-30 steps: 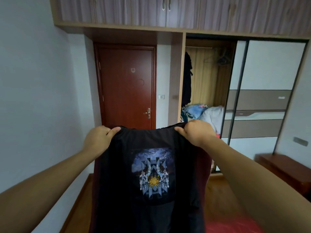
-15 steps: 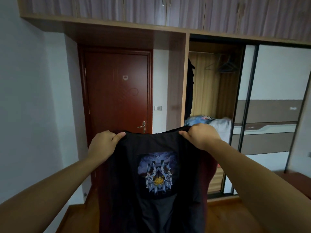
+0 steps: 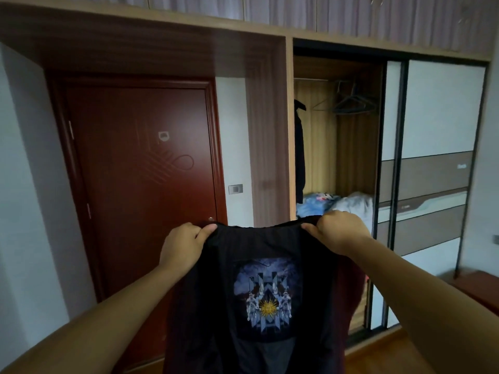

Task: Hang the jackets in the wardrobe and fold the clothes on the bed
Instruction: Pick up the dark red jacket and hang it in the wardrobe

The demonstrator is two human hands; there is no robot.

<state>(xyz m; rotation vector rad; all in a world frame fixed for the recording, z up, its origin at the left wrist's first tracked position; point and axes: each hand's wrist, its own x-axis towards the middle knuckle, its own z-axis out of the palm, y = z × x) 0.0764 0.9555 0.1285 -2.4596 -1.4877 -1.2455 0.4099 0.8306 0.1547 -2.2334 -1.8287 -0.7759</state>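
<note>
Pinching the jacket (image 3: 251,292) aloft are left grip (image 3: 183,247) and right grip (image 3: 337,230); hem cut off.

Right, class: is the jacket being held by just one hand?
No: the left hand and the right hand each grip the top edge of the jacket.

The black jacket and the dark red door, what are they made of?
Black jacket with printed picture: likely thin matte cloth; it hangs limp between left hand and right hand. Dark red door: smooth, slightly glossy, grooved; wood or coated metal, cannot tell.
</note>
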